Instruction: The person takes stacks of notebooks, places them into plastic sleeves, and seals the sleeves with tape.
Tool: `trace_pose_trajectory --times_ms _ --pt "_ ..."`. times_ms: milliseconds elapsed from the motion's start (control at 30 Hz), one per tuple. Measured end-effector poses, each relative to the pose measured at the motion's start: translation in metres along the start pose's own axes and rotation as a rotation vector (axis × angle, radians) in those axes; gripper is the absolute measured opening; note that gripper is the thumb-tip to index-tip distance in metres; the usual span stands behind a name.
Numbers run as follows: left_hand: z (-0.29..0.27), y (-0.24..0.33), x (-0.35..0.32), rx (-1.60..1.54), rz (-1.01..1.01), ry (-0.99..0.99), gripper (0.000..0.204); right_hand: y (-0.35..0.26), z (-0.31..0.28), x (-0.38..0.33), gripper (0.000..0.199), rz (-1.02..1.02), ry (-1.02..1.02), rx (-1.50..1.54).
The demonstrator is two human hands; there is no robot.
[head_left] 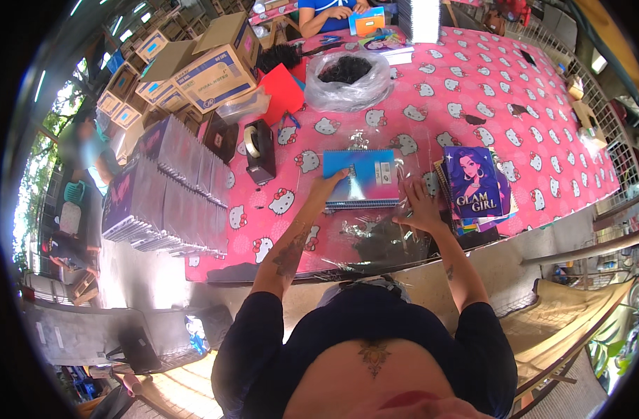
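Notebook, blue shading to pink and spiral-bound, lies on the pink-covered bench, between the two hands. The left hand holds it by its left side, thumb over the cover and the other fingers mostly out of sight; the right hand, fingers spread, rests just right of the notebook on clear plastic film. Glare makes it hard to tell whether that film wraps the notebook or only lies beneath it. Such a notebook should handle as light and fairly stiff, bending a little toward its free edge, with a glossy cover likely to slip under dry fingers; the film looks soft and easily creased. A grip on the short sides, clear of the wire coil, seems kindest to both cover and binding. Beyond both hands, a crumpled clear plastic bag sits with its mouth open around a dark, tangled mass. Past the left hand, far to its left, stands a cardboard box with a flap raised, its contents hidden. Nearer that hand is a black tape dispenser carrying a roll of tape.
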State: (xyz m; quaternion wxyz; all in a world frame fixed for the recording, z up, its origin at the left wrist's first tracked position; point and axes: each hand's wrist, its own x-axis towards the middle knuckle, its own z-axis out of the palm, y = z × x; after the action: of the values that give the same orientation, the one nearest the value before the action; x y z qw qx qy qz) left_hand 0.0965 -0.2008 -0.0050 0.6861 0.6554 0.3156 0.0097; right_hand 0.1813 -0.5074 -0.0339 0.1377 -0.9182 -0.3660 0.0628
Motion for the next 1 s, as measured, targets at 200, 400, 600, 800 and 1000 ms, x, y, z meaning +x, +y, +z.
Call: trace_pose_trajectory --times_ms 200,400,600,800,1000 --pt "0.007 0.02 0.01 0.671 0.222 0.151 0.081 0.011 -0.003 0.023 0.065 0.129 0.212 0.528" --pt "-0.006 0.007 -0.053 0.173 0.437 0.244 0.043 -0.006 -0.003 0.001 0.034 0.23 0.517 0.715" --pt "-0.082 -0.059 -0.106 0.893 0.714 -0.287 0.022 -0.026 -0.009 -0.046 0.032 -0.357 -0.18 0.359" --pt "-0.051 0.0 -0.094 0.979 0.979 0.027 0.026 -0.064 -0.06 -0.013 0.037 -0.236 0.156 0.142" --pt "-0.107 0.01 -0.039 0.845 0.758 -0.033 0.03 -0.017 -0.083 0.042 0.028 -0.06 -0.027 0.584"
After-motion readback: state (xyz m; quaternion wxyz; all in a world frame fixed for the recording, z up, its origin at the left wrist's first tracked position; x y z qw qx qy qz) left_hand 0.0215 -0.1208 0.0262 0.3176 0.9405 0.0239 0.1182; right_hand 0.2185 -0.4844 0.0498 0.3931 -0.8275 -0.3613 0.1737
